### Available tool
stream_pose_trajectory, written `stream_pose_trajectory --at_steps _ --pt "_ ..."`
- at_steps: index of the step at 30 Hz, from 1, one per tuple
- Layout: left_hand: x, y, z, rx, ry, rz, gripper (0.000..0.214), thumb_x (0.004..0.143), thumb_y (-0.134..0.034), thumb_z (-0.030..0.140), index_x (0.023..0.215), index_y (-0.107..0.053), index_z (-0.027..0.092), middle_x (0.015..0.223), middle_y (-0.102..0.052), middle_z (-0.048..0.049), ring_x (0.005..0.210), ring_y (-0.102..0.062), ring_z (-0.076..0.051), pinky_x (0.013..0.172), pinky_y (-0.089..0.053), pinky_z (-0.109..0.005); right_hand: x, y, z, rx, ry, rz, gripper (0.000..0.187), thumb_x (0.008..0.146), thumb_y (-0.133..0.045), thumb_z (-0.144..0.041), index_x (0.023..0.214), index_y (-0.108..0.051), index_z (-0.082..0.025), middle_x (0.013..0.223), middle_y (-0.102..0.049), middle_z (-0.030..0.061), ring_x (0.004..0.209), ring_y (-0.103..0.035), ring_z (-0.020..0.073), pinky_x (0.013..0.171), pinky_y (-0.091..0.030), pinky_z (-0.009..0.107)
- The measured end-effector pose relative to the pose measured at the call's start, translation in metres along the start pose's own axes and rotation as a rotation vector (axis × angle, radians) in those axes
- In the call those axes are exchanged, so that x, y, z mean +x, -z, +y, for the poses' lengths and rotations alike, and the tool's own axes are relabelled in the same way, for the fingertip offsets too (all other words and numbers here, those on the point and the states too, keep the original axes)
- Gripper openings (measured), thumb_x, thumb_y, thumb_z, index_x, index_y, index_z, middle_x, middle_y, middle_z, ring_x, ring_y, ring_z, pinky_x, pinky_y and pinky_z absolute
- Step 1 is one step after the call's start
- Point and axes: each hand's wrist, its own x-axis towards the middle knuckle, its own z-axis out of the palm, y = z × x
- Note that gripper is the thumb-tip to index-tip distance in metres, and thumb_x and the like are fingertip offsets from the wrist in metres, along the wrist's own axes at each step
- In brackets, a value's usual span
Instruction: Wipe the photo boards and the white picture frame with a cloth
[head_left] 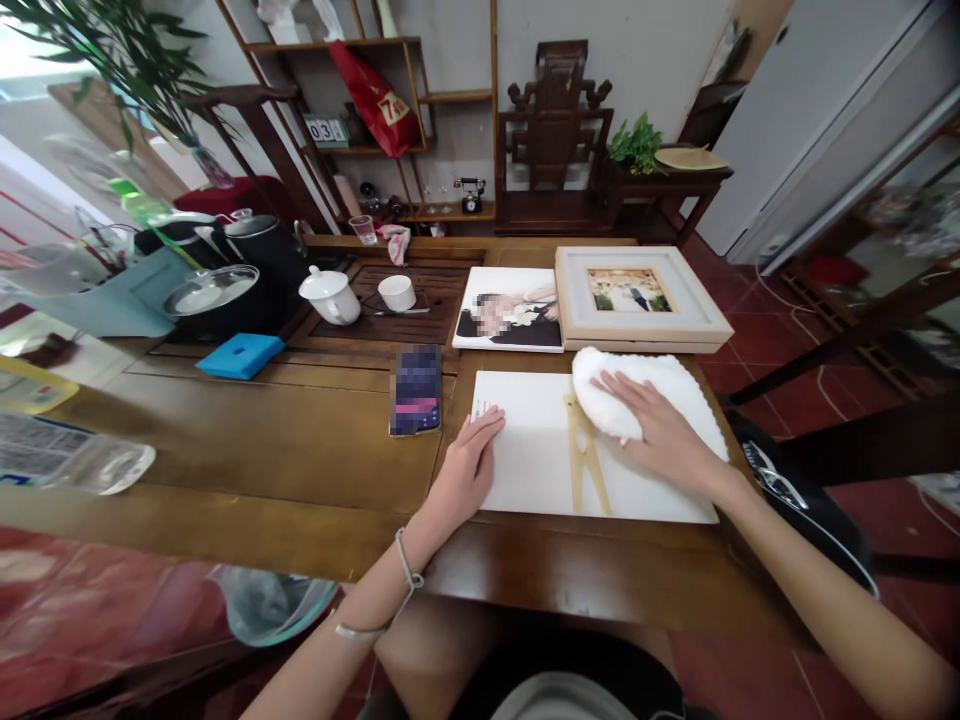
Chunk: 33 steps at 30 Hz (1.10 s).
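A large white board or album cover [525,465] lies flat near the table's front edge, with a tan, A-shaped mark [583,455] on its face. My left hand [466,468] rests on its left edge, fingers stretched out and holding nothing. On the right half, my right hand [649,420] lies flat with spread fingers on a folded white cloth [682,385], pressing it against the board. The cloth covers the board's upper right corner. Just left of the board is a phone [417,390] with its screen lit.
Behind the board are a photo panel [480,310] and a framed picture [690,300]. A lidded white teapot or bowl [330,296], a small white cup [397,292], a blue block [240,355] and a dark pot [214,295] stand to the left. A chair [862,440] is at the right.
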Motion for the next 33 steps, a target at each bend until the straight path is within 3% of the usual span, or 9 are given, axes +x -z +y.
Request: stream_pose_trajectory --at_steps 5,8,11,16,19,22,26,29,33 --pt "0.0 0.0 0.002 0.006 0.012 -0.023 0.041 0.096 -0.038 0.008 0.128 -0.059 0.022 0.136 -0.062 -0.0122 0.135 -0.053 -0.024 0.119 -0.031 -0.057 -0.076 0.018 -0.045 -0.024 0.153 -0.129 0.102 0.064 -0.049 -0.008 0.159 -0.016 -0.024 0.162 -0.025 0.0046 0.147 -0.025 0.0277 0.116 -0.032 0.053" --pt "0.0 0.001 0.003 0.015 0.019 -0.025 0.041 0.096 -0.037 0.007 0.128 -0.059 0.021 0.136 -0.062 -0.0126 0.135 -0.052 -0.024 0.119 -0.031 -0.057 -0.098 0.03 -0.048 0.011 0.188 -0.223 0.109 0.058 -0.046 -0.005 0.159 -0.016 -0.03 0.161 -0.026 -0.0011 0.144 -0.032 0.0255 0.112 -0.041 0.047" --pt "0.001 0.002 0.003 0.021 0.015 -0.035 0.041 0.096 -0.037 0.007 0.128 -0.059 0.021 0.136 -0.062 -0.0128 0.135 -0.052 -0.025 0.119 -0.032 -0.057 -0.081 0.032 -0.027 0.09 0.129 -0.246 0.104 0.061 -0.044 -0.004 0.158 -0.02 -0.033 0.161 -0.026 -0.0037 0.146 -0.028 0.0233 0.115 -0.036 0.049" --pt "0.0 0.002 0.002 0.021 0.009 -0.041 0.041 0.096 -0.037 0.006 0.128 -0.059 0.021 0.136 -0.062 -0.0124 0.135 -0.052 -0.024 0.119 -0.032 -0.057 -0.01 0.01 0.013 0.18 0.132 -0.12 0.081 0.079 -0.048 -0.014 0.156 -0.027 -0.027 0.163 -0.024 0.0026 0.15 -0.016 0.0259 0.12 -0.012 0.059" --pt "0.0 0.002 0.001 0.019 0.008 -0.025 0.04 0.096 -0.037 0.007 0.127 -0.059 0.021 0.135 -0.063 -0.0122 0.135 -0.053 -0.024 0.119 -0.032 -0.057 0.018 -0.004 0.014 0.19 0.009 0.08 0.061 0.094 -0.046 -0.03 0.153 -0.033 -0.026 0.159 -0.035 0.0061 0.148 -0.023 0.0263 0.122 -0.011 0.056" --pt "0.001 0.001 0.002 0.017 0.004 -0.015 0.04 0.097 -0.037 0.007 0.126 -0.06 0.021 0.135 -0.063 -0.0119 0.134 -0.053 -0.024 0.119 -0.032 -0.057 0.019 -0.007 -0.002 0.175 -0.04 0.124 0.061 0.096 -0.045 -0.037 0.153 -0.031 -0.023 0.158 -0.037 0.0093 0.147 -0.026 0.0281 0.121 -0.013 0.057" --pt "0.001 0.002 0.003 0.024 0.009 -0.027 0.04 0.096 -0.038 0.007 0.128 -0.059 0.021 0.136 -0.063 -0.012 0.134 -0.053 -0.024 0.119 -0.033 -0.056 -0.025 0.007 -0.039 0.17 0.019 -0.091 0.074 0.088 -0.048 -0.025 0.157 -0.022 -0.021 0.162 -0.025 0.0096 0.149 -0.019 0.0287 0.12 -0.018 0.057" --pt "0.0 0.002 0.003 0.026 0.018 -0.03 0.041 0.096 -0.039 0.007 0.129 -0.059 0.02 0.136 -0.063 -0.0125 0.134 -0.053 -0.024 0.119 -0.031 -0.056 -0.066 0.022 -0.06 0.141 0.1 -0.306 0.096 0.071 -0.05 -0.01 0.159 -0.014 -0.025 0.164 -0.016 0.0047 0.15 -0.012 0.0298 0.118 -0.022 0.058" --pt "0.0 0.002 0.003 0.02 0.025 -0.027 0.042 0.095 -0.039 0.006 0.129 -0.059 0.021 0.135 -0.063 -0.0124 0.134 -0.053 -0.025 0.12 -0.031 -0.056 -0.08 0.034 -0.052 0.159 0.108 -0.397 0.105 0.062 -0.045 -0.004 0.158 -0.014 -0.033 0.164 -0.015 -0.0019 0.149 -0.014 0.0259 0.119 -0.022 0.056"
